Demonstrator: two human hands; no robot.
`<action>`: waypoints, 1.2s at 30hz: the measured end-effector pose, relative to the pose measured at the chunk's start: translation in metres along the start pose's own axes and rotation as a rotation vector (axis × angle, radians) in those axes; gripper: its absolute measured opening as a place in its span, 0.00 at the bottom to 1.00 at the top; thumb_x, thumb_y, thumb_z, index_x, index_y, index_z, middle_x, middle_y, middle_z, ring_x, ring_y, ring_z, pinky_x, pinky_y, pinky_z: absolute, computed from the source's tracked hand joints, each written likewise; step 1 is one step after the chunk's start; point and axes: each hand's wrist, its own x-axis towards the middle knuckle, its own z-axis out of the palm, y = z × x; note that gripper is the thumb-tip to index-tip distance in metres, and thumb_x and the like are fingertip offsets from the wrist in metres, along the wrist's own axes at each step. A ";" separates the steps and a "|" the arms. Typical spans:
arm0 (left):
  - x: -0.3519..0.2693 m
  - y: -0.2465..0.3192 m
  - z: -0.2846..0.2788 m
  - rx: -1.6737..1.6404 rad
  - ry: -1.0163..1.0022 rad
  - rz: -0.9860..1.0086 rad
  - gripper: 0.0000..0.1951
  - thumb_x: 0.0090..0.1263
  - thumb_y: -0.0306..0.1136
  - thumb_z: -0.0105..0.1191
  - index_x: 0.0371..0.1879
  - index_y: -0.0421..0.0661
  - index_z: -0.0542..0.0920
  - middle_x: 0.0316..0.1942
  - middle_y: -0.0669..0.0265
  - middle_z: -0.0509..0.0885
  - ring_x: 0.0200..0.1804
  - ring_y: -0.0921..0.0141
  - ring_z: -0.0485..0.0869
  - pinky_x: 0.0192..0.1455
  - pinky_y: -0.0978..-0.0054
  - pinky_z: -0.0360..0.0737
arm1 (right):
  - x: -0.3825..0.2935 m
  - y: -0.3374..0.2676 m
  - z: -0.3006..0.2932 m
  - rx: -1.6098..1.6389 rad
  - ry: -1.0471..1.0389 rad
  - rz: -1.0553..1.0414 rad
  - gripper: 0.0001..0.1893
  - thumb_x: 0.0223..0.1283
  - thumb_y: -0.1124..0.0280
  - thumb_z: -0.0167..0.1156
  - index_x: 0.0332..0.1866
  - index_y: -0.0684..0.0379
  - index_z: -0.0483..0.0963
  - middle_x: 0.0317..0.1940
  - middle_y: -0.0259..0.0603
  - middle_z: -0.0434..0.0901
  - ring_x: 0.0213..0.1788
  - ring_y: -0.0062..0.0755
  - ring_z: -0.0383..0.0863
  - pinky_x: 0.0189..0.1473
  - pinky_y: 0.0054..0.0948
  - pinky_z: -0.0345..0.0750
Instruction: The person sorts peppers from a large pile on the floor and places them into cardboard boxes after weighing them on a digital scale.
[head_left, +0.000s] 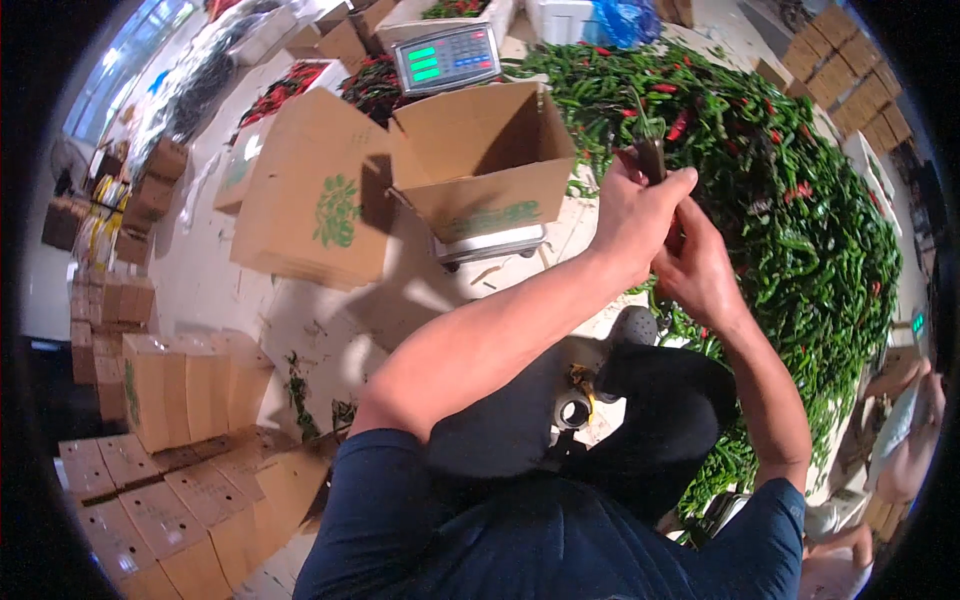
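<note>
My left hand (637, 217) is closed around a small bunch of long chili peppers (651, 159), dark and red, with thin green stems sticking up. Just below it, my right hand (694, 262) is curled around the lower part, where some red shows; its fingertips are partly hidden. Both hands are over the near edge of a large heap of green chili peppers (795, 217) with some red ones mixed in. To the left, an open, empty-looking cardboard box (495, 195) stands on a metal scale platform (491, 244). Behind it is the scale's lit display (448, 60).
Flattened cardboard boxes (307, 202) lean left of the open box. Closed cartons (172, 495) are stacked at lower left. A roll of tape (574, 411) lies between my legs. White foam boxes (562, 21) stand behind the heap. Another person (904, 450) is at the far right edge.
</note>
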 end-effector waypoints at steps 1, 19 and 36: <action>0.003 0.007 -0.010 -0.018 -0.033 0.011 0.10 0.59 0.30 0.64 0.34 0.41 0.79 0.30 0.64 0.83 0.32 0.74 0.80 0.35 0.75 0.76 | -0.003 -0.006 -0.002 -0.087 -0.010 -0.074 0.27 0.58 0.72 0.62 0.63 0.67 0.66 0.58 0.53 0.73 0.58 0.43 0.76 0.54 0.35 0.78; -0.137 -0.120 -0.443 0.050 0.754 -0.717 0.13 0.68 0.38 0.55 0.37 0.39 0.77 0.24 0.54 0.79 0.22 0.56 0.79 0.25 0.56 0.80 | -0.254 0.298 -0.037 -0.464 -0.413 0.997 0.14 0.63 0.65 0.57 0.46 0.65 0.77 0.37 0.47 0.82 0.38 0.30 0.79 0.42 0.32 0.77; 0.138 0.219 -0.421 0.590 0.650 0.068 0.23 0.66 0.39 0.61 0.60 0.51 0.73 0.53 0.68 0.78 0.53 0.69 0.78 0.52 0.71 0.76 | -0.252 0.301 0.015 -0.350 -0.495 0.903 0.14 0.60 0.64 0.58 0.43 0.64 0.77 0.35 0.53 0.81 0.36 0.38 0.81 0.41 0.37 0.77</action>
